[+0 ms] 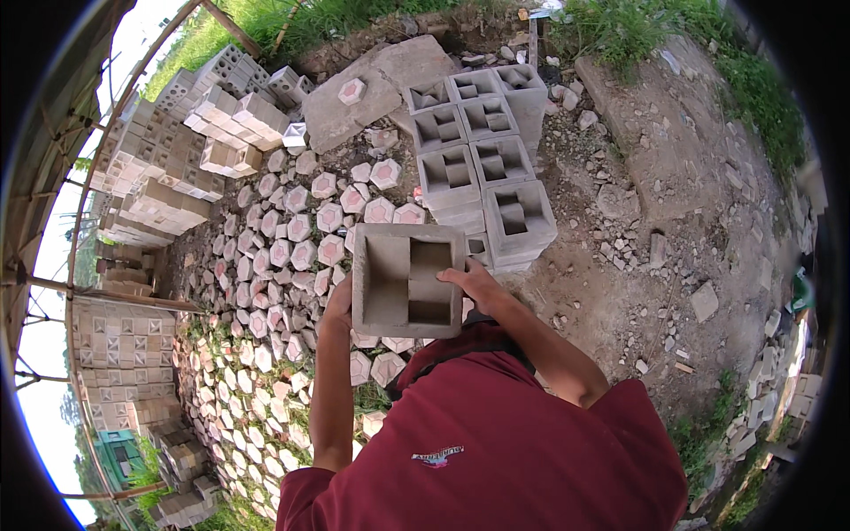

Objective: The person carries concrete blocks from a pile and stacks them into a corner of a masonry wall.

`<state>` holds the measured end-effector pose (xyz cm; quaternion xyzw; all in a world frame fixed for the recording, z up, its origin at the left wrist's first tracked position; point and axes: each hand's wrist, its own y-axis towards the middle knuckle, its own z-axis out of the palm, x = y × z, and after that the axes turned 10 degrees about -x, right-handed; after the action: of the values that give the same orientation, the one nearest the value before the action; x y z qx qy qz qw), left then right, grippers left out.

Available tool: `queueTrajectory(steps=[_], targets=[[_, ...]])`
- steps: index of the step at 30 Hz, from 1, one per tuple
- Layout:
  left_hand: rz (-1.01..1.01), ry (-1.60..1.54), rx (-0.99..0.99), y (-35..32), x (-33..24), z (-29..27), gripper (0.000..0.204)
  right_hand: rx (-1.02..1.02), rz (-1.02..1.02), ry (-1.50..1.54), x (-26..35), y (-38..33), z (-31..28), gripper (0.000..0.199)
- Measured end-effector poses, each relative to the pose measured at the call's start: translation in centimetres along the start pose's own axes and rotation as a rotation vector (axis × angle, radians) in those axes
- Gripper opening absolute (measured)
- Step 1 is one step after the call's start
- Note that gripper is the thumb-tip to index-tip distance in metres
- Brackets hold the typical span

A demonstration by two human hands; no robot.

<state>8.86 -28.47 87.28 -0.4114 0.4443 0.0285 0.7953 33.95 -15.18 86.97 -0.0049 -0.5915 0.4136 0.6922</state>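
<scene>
A square grey concrete ventilation block (382,232) is held up in front of my body, its hollow face turned upward. My left hand (340,303) grips its left side, with the fingers mostly hidden behind it. On the other side my right hand (474,283) clasps the right wall, the thumb reaching over the edge into a hollow. Just beyond it stands a stack of similar grey blocks (482,168), set in rows with their hollows facing up. The held block covers part of the stack's nearest corner.
Hexagonal paving stones (304,256) with reddish centres cover the ground to the left. Pale blocks (159,159) are piled high at the far left. A flat concrete slab (381,75) lies at the back. Rubble (611,226) is strewn over the dirt on the right.
</scene>
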Motion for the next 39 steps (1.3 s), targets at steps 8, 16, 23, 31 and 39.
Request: queueTrajectory(steps=[8, 16, 23, 31, 39], targets=[[-0.151, 0.02, 0.09, 9.3, -5.5, 3.4, 0.042, -0.17, 0.207, 0.023, 1.6, 9.1, -1.2, 0.072], [-0.186, 0.173, 0.169, 18.0, -9.7, 4.2, 0.044, -0.358, 0.267, 0.015, 1.2, 16.2, -1.0, 0.075], [-0.352, 0.427, 0.285, 27.2, -13.5, 6.5, 0.05, -0.487, 0.123, 0.131, 2.0, 18.1, 1.2, 0.037], [-0.293, 0.99, 0.451, 36.4, -8.9, 4.8, 0.054, -0.655, 0.184, 0.227, -8.6, 20.1, 3.4, 0.037], [-0.416, 1.13, 0.514, 43.2, 4.7, 0.2, 0.046, -0.72, 0.304, 0.431, -24.2, 21.6, 2.9, 0.033]])
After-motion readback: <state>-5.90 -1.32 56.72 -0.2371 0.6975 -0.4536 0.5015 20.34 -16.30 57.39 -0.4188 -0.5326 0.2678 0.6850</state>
